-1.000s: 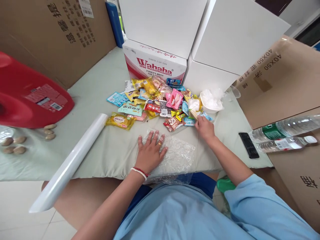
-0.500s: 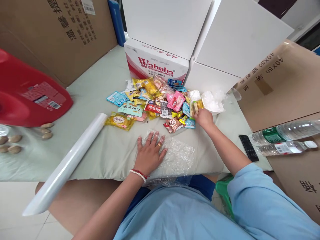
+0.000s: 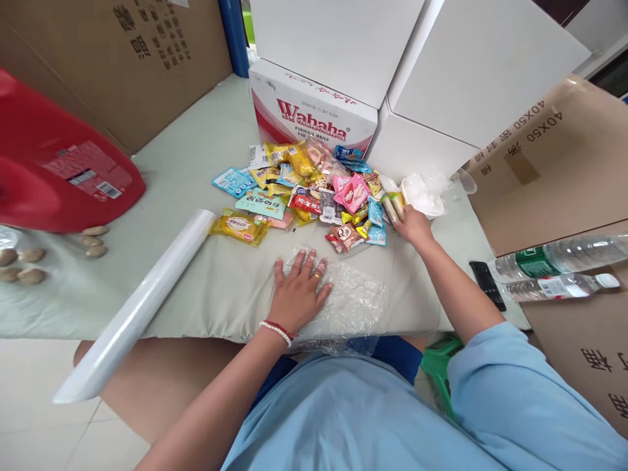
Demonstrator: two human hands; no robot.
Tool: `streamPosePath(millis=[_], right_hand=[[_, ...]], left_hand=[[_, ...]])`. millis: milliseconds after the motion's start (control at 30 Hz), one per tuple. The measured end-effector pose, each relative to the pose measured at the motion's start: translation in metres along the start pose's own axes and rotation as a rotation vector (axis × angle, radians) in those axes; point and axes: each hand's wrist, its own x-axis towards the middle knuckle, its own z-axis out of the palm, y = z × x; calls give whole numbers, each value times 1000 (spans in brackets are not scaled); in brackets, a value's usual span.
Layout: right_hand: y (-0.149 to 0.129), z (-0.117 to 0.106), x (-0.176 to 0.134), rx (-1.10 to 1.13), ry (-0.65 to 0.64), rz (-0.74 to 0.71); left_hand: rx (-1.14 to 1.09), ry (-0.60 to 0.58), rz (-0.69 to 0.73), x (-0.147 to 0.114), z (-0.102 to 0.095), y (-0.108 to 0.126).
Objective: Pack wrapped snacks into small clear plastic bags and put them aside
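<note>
My left hand (image 3: 298, 296) lies flat with its fingers spread, palm down on a crinkled clear plastic sheet (image 3: 357, 297) at the table's front edge. At the right end of a snack heap, the fingers of my right hand (image 3: 413, 226) are closed on a small yellow-green snack packet (image 3: 392, 207) showing pale sticks; my fingertips are partly hidden. Beside it lie a pink wafer packet (image 3: 352, 191), blue sachets (image 3: 375, 212) and a brown packet (image 3: 346, 237). A yellow snack packet (image 3: 239, 227) lies at the heap's left end.
A white bowl with clear plastic (image 3: 426, 193) stands right of the heap, before white boxes (image 3: 432, 72) and a Wahaha carton (image 3: 314, 108). Leftward are a plastic film roll (image 3: 135, 307) and a red jug (image 3: 63, 163). A phone (image 3: 487, 285) and bottles (image 3: 564, 288) lie rightward.
The view has shifted slightly. My right hand has moved a little to the right, and the yellow-green packet has tilted with it. My left hand stays on the plastic sheet.
</note>
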Motion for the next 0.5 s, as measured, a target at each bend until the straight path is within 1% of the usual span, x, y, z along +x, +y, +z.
streamPosePath(millis=[67,167,200,267,300,367,433,500], right_hand=[[26,-6,-12,116,4,7],[76,-12,-39,325,-122,0],[91,-14,-49,353,-160,-17],[115,-13,-71,313,-195,-81],[123,-10,-82,264,-194,-120],[129,-2,-101,172,-173,-187],[126,11,-114,102,-124,-219],[120,23,-120,48,-69,-235]], left_hand=[[7,-2,6,0,-1,0],[12,-10,6,0,-2,1],[10,-13,4,1,-3,1],[5,-19,2,1,-3,2],[4,-20,1,1,-3,2],[4,-24,2,1,-3,3],[3,-28,2,2,-2,3],[-4,-31,0,3,-2,3]])
